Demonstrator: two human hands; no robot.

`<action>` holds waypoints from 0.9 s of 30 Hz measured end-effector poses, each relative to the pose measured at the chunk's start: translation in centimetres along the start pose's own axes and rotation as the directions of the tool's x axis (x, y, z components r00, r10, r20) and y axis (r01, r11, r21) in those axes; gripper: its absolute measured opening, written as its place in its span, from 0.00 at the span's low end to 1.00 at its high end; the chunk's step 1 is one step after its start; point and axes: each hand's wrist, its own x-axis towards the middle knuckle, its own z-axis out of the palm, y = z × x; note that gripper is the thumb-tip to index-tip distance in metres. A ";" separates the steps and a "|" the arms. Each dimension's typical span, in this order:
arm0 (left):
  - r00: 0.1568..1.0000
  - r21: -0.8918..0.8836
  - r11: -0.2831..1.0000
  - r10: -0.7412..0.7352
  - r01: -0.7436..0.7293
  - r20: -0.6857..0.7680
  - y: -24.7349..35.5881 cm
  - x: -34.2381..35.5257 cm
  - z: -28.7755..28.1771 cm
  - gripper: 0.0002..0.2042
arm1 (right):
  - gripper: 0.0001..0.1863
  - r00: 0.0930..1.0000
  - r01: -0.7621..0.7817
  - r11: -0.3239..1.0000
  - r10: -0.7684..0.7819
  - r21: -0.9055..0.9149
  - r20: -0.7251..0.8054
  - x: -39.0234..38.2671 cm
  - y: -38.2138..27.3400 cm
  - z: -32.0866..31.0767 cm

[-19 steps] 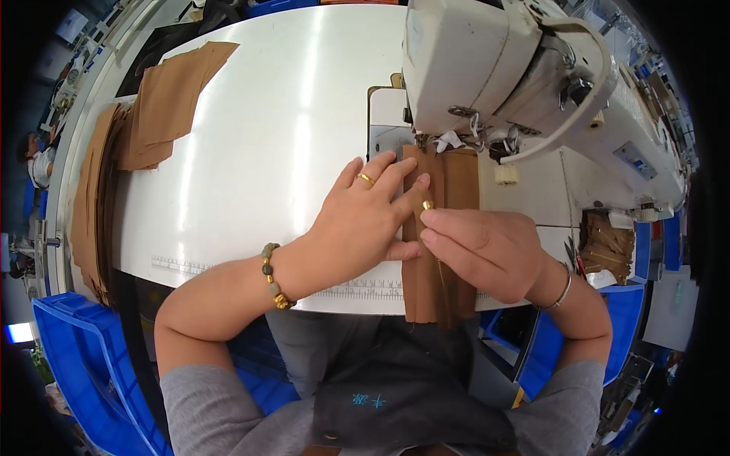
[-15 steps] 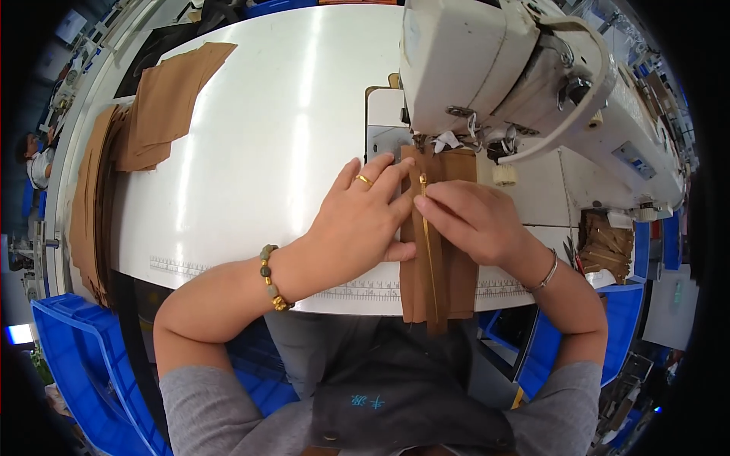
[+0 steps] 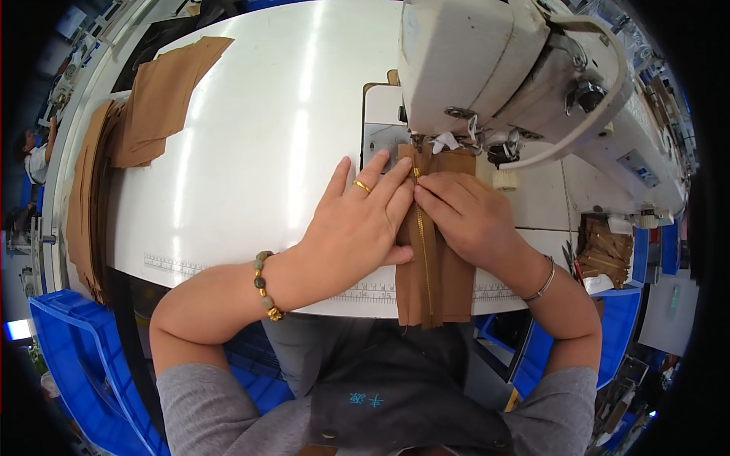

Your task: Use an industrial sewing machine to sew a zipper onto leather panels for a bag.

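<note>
Brown fabric (image 3: pixel 458 292) lies under the needle area of a white sewing machine (image 3: pixel 471 64) and hangs a little over the table's front edge. Along it runs a brown zipper (image 3: pixel 423 266) with gold teeth. My left hand (image 3: pixel 351 220) rests flat with fingers spread, its fingertips and thumb on the fabric's left part. Close against it, my right hand (image 3: pixel 477 220) has its thumb and forefinger pinched at the zipper's upper end. The zipper's slider is partly hidden by my fingers.
Stacked brown fabric pieces (image 3: pixel 156 106) lie at the table's far left, with more pieces (image 3: pixel 90 205) along its left edge. A blue crate (image 3: pixel 80 357) stands at lower left. At right are scissors (image 3: pixel 572 261) and a heap of brown pieces (image 3: pixel 606 245).
The zipper's upper end has shifted slightly left, and more of its gold teeth show. My right fingers have moved a little left and up with it. My left hand stays on the fabric.
</note>
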 end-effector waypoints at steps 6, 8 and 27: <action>0.996 0.047 0.999 -0.019 0.015 0.092 0.2 0.2 -0.5 0.42 | 0.16 0.996 -0.065 0.996 0.069 0.069 -0.057 0.1 0.1 0.7; 0.995 0.058 0.998 -0.018 0.012 0.096 0.3 0.3 -0.6 0.42 | 0.16 0.996 -0.055 0.995 0.060 0.082 -0.061 0.0 0.2 0.8; 0.998 0.087 0.996 -0.002 -0.004 0.060 0.1 0.1 -0.4 0.44 | 0.21 0.991 -0.119 0.985 0.125 0.122 -0.042 -1.4 0.1 0.3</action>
